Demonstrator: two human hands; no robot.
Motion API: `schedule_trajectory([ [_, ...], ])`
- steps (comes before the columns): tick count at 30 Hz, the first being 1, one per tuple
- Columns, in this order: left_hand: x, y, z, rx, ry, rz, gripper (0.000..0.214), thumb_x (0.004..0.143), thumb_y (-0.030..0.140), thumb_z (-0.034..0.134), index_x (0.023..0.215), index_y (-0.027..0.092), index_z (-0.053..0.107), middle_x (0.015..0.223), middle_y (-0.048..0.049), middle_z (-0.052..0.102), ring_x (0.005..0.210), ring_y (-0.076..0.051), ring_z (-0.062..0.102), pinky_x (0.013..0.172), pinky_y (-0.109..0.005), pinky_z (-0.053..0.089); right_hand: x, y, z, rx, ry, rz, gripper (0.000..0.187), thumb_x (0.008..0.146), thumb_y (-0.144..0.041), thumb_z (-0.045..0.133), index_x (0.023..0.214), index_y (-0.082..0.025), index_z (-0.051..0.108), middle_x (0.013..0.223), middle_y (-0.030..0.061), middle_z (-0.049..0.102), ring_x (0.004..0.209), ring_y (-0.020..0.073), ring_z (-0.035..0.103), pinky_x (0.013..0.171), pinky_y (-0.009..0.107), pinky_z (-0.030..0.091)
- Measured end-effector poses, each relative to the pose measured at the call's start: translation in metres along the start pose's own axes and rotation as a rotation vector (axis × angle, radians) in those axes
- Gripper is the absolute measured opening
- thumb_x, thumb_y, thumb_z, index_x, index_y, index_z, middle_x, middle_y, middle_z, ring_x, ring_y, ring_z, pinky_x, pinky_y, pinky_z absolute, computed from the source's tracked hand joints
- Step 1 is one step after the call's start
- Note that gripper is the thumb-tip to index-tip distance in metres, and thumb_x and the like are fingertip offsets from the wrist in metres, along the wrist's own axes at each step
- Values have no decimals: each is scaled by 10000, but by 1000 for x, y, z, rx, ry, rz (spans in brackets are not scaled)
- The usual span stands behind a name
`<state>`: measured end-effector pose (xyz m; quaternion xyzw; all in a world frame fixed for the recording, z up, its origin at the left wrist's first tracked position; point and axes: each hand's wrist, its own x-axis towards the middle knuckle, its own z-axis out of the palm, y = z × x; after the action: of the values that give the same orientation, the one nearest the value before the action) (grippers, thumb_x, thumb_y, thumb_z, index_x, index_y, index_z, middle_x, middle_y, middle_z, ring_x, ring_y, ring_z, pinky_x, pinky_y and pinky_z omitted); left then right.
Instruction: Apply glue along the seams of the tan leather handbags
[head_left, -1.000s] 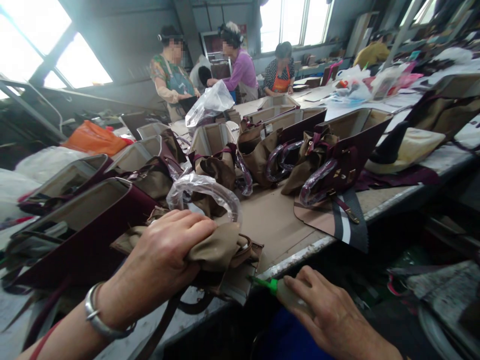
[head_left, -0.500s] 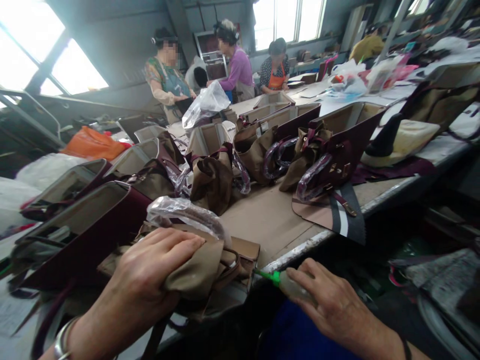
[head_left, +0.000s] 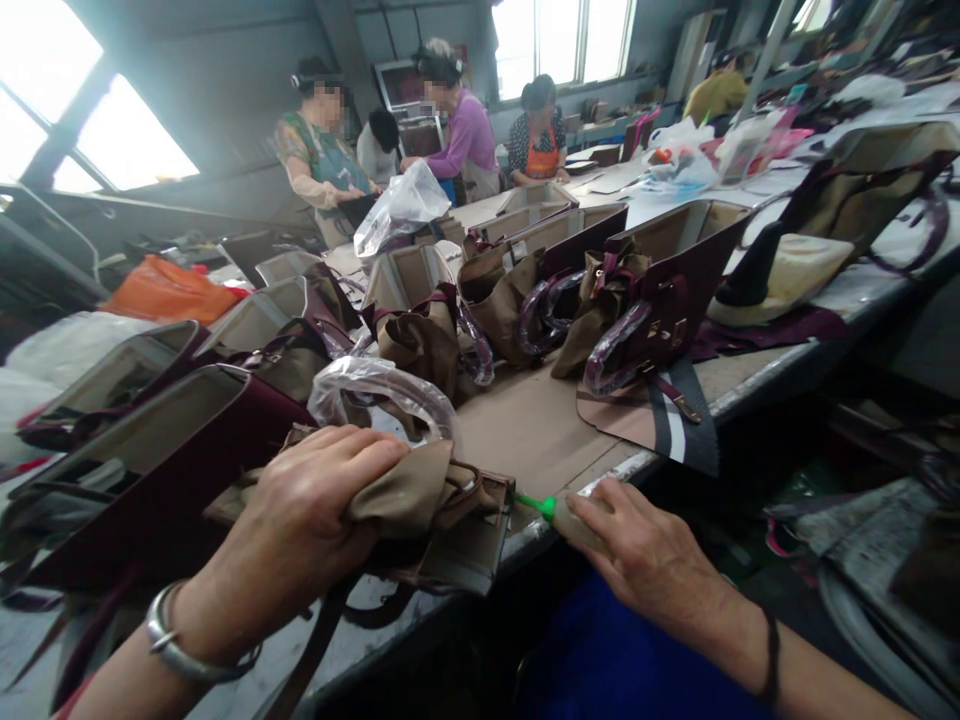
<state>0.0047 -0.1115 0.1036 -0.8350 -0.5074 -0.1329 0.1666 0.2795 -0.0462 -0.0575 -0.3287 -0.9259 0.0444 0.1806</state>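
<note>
My left hand (head_left: 322, 510), with a silver bangle at its wrist, is closed on the tan lining of a handbag (head_left: 405, 490) that lies tilted at the table's front edge. A plastic-wrapped handle (head_left: 390, 390) arches up behind my knuckles. My right hand (head_left: 637, 550) is wrapped round a squeeze bottle (head_left: 576, 525) with a green nozzle (head_left: 534, 503). The nozzle's tip points left at the bag's right edge, at or very near it; whether it touches I cannot tell. Some of my left fingers are hidden under the lining.
Several maroon handbags (head_left: 690, 270) with tan linings stand along the table (head_left: 517, 425). A striped panel (head_left: 656, 415) overhangs the front edge. A cream container with a black top (head_left: 806, 265) stands at right. Several people (head_left: 465, 140) work at the back. An orange bag (head_left: 161, 290) lies left.
The handbag's right edge has swung slightly upward in my left hand, and its handle stands higher. My right hand has shifted slightly up and left with the squeeze bottle. The view has moved slightly.
</note>
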Motion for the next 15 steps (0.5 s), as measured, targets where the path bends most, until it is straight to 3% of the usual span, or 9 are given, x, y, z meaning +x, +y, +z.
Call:
schedule_trajectory([
  [7, -6, -2, 2, -15, -1, -15, 245, 762, 111, 382, 907, 202, 558, 866, -6, 662, 749, -152, 589, 617, -259, 466, -9, -5, -1, 148, -7, 5, 290, 799, -165, 607, 1070, -200, 509, 914, 69, 514, 753, 216, 575, 606, 355, 557],
  [15, -25, 2, -2, -88, -17, -55, 293, 782, 103, 397, 985, 198, 587, 943, 10, 654, 878, -98, 580, 770, -188, 444, -27, -20, 0, 342, -159, -35, 334, 832, -138, 541, 1147, -224, 470, 928, 66, 516, 788, 220, 574, 613, 355, 545],
])
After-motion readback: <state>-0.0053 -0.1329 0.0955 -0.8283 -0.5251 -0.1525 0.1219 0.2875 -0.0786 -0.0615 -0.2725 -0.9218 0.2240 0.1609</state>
